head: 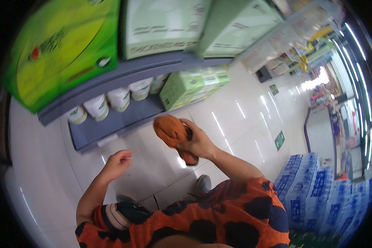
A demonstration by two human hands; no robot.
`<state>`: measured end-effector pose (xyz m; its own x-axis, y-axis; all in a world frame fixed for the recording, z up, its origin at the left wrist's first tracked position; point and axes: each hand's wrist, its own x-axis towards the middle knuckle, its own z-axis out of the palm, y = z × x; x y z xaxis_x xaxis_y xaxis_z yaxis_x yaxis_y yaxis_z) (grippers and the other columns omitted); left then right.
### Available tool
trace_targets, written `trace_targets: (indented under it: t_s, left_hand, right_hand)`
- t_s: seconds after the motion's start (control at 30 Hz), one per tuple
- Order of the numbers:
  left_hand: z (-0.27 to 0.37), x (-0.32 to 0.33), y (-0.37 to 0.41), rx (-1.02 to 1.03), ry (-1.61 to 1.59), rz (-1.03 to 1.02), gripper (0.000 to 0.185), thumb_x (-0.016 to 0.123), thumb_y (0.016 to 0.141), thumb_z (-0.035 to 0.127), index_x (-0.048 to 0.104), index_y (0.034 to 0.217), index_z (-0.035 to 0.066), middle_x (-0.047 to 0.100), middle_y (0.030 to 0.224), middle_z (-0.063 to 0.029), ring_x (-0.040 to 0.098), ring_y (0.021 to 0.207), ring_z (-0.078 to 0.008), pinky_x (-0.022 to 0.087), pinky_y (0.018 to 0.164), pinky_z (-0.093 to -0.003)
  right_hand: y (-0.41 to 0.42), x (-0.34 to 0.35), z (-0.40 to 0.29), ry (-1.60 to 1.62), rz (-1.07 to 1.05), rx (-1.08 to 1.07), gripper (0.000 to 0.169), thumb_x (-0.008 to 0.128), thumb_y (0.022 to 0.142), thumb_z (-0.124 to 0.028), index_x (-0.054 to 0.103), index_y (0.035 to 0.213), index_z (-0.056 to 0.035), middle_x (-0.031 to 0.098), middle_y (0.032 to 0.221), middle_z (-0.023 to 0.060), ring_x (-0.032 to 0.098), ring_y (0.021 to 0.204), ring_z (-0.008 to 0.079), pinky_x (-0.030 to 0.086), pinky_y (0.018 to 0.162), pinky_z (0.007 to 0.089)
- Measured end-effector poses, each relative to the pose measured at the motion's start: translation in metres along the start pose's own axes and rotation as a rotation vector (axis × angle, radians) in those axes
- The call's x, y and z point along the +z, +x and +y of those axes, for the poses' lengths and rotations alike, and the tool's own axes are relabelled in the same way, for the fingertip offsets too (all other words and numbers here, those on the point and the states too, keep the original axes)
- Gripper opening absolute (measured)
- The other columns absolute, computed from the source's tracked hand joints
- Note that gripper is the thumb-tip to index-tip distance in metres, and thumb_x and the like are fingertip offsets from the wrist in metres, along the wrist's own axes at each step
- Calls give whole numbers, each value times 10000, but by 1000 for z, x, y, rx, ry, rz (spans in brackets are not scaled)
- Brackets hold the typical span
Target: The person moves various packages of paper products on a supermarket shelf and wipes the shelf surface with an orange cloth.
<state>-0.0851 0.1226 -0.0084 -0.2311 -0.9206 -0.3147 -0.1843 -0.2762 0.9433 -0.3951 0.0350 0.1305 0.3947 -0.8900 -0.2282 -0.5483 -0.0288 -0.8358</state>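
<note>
My right hand is closed around a bunched orange-brown cloth, held above the tiled floor. One end of the cloth hangs below the fingers. To the left, my left hand is raised with its fingers curled; whether it holds anything small cannot be made out. Beyond both hands stands a shelf unit, its low grey shelf bearing several white wrapped rolls and a green carton.
Large green boxes and pale cartons fill the upper shelf. Blue-and-white wrapped packs are stacked at the lower right. A counter and an aisle lie to the right. My shoe is on the floor.
</note>
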Motion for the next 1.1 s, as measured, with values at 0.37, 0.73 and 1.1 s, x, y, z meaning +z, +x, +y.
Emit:
trace_targets:
  t_s: [0.37, 0.73, 1.1]
  left_hand:
    - [93, 16, -117, 439, 1036, 695, 107, 506, 878, 57, 582, 907, -12, 568, 944, -168, 559, 918, -326, 427, 865, -429]
    - [87, -3, -142, 385, 1248, 119, 295, 636, 822, 261, 624, 1059, 86, 554, 1187, -220, 542, 1033, -378, 459, 851, -506]
    - [176, 55, -112, 173, 1298, -381, 310, 551, 781, 139, 608, 1083, 96, 548, 1151, -117, 518, 1098, -294, 340, 970, -541]
  right_hand:
    - [-83, -76, 66, 885, 486, 210, 650, 686, 772, 22, 367, 1337, 42, 558, 1167, 146, 574, 1052, 240, 482, 908, 351]
    - [-74, -89, 62, 1184, 386, 473, 702, 714, 753, -14, 361, 1359, 22, 543, 1202, 157, 551, 1104, 245, 473, 925, 345]
    - [-144, -61, 74, 1546, 543, 598, 634, 670, 753, -23, 412, 1332, -40, 561, 1189, 125, 586, 1051, 262, 507, 880, 380]
